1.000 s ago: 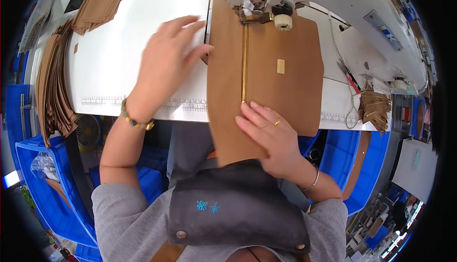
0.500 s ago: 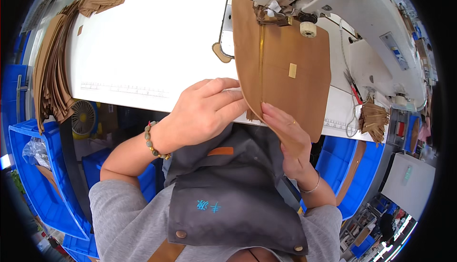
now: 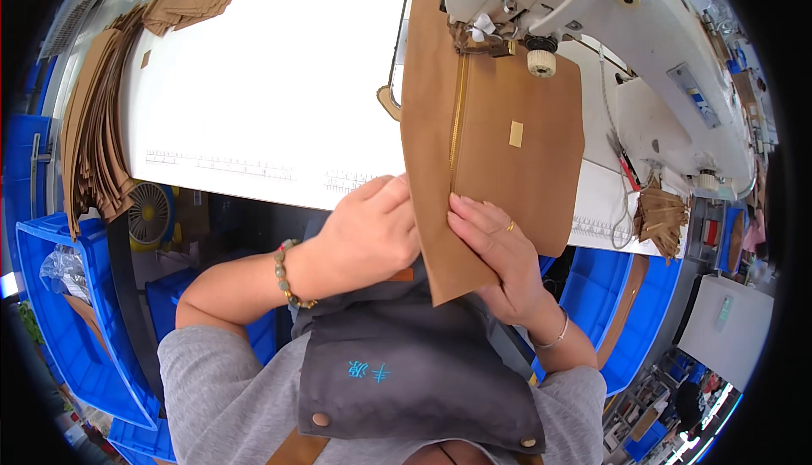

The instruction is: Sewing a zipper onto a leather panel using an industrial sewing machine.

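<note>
A large brown leather-like panel point(image 3: 545, 186) with a gold-toothed zipper point(image 3: 458, 118) and a small pale patch point(image 3: 516, 134) lies under the needle area of a white sewing machine point(image 3: 507, 8). Its near end hangs past the table edge, over my lap. My left hand point(image 3: 376, 224) grips the panel's left edge, fingers curled and their tips hidden behind it. Beside the zipper's near end, my right hand point(image 3: 499, 249) lays its fingers over the panel. The thumb is out of sight, and the material seems held between it and the fingers.
Stacks of brown pieces point(image 3: 97, 127) drape over the table's left end. Red-handled scissors point(image 3: 628, 171) and a bundle of brown strips point(image 3: 661, 216) lie at right. Blue bins point(image 3: 80, 313) stand on both sides below the white table point(image 3: 254, 101). A small fan point(image 3: 150, 211) sits under the left end.
The panel's near left part has flattened and its corner now hangs lower toward me. Both hands have come nearer to my body, with the left shifting slightly rightward along the edge.
</note>
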The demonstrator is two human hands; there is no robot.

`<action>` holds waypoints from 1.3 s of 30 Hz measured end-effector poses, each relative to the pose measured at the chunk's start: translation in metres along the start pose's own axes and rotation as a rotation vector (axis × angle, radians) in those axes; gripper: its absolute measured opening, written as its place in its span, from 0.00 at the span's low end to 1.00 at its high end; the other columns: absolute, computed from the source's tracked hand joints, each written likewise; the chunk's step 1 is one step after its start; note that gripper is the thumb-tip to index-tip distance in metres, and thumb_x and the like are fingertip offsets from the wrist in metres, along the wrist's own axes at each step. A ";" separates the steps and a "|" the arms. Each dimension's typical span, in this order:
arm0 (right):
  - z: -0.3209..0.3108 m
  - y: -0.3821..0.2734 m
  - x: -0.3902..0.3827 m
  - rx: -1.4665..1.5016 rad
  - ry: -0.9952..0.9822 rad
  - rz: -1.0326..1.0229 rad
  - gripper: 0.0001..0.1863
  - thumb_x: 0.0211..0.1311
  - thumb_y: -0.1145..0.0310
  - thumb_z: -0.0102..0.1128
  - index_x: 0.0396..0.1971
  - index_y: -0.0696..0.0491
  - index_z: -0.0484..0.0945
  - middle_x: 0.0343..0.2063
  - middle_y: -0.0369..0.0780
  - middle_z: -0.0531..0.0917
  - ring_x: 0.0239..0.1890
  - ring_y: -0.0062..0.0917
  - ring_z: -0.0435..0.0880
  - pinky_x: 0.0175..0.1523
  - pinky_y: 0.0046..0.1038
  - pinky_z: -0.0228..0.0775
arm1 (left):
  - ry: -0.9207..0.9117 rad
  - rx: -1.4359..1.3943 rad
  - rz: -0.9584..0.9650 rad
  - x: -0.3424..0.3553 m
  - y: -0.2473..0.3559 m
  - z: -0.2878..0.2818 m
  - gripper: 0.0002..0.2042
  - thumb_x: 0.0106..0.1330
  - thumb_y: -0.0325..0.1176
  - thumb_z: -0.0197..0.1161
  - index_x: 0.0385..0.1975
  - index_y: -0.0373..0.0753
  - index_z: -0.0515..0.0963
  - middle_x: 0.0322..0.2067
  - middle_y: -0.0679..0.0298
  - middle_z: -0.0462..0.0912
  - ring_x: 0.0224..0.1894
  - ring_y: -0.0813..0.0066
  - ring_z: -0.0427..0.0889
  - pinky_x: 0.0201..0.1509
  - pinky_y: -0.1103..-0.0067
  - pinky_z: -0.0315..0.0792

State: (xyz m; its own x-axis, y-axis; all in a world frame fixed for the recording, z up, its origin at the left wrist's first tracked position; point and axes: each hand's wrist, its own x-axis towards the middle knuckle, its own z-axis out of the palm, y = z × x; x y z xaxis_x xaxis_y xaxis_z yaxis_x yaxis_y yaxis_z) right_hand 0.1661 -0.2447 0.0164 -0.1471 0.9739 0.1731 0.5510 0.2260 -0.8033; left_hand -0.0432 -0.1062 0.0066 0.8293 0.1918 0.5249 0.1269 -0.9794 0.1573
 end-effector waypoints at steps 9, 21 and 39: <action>-0.110 0.069 -0.008 0.461 0.684 0.468 0.21 0.81 0.62 0.49 0.61 0.61 0.77 0.59 0.47 0.82 0.55 0.32 0.86 0.57 0.36 0.79 | -0.180 0.352 0.048 0.015 0.028 0.004 0.11 0.60 0.30 0.63 0.34 0.27 0.82 0.38 0.42 0.88 0.46 0.49 0.86 0.44 0.70 0.79; -0.042 0.075 -0.047 -0.552 0.196 0.057 0.25 0.57 0.66 0.78 0.55 0.55 0.84 0.52 0.44 0.88 0.56 0.37 0.86 0.62 0.41 0.76 | -0.221 0.309 0.047 0.016 0.026 -0.001 0.09 0.57 0.33 0.63 0.29 0.31 0.80 0.30 0.48 0.86 0.36 0.58 0.81 0.40 0.73 0.74; -0.085 0.089 0.065 -0.511 0.088 -0.037 0.19 0.57 0.69 0.77 0.49 0.55 0.86 0.47 0.41 0.89 0.51 0.34 0.86 0.58 0.37 0.76 | -0.260 0.141 0.072 0.007 0.017 -0.006 0.17 0.50 0.30 0.63 0.38 0.26 0.82 0.37 0.52 0.86 0.47 0.58 0.81 0.50 0.72 0.76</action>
State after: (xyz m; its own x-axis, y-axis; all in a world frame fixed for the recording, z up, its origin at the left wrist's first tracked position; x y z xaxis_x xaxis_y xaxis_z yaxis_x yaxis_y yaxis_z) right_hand 0.2754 -0.1591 0.0042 -0.1164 0.9584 0.2606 0.8809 0.2208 -0.4186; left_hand -0.0389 -0.1207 0.0178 0.9480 0.1167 0.2962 0.1222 -0.9925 -0.0001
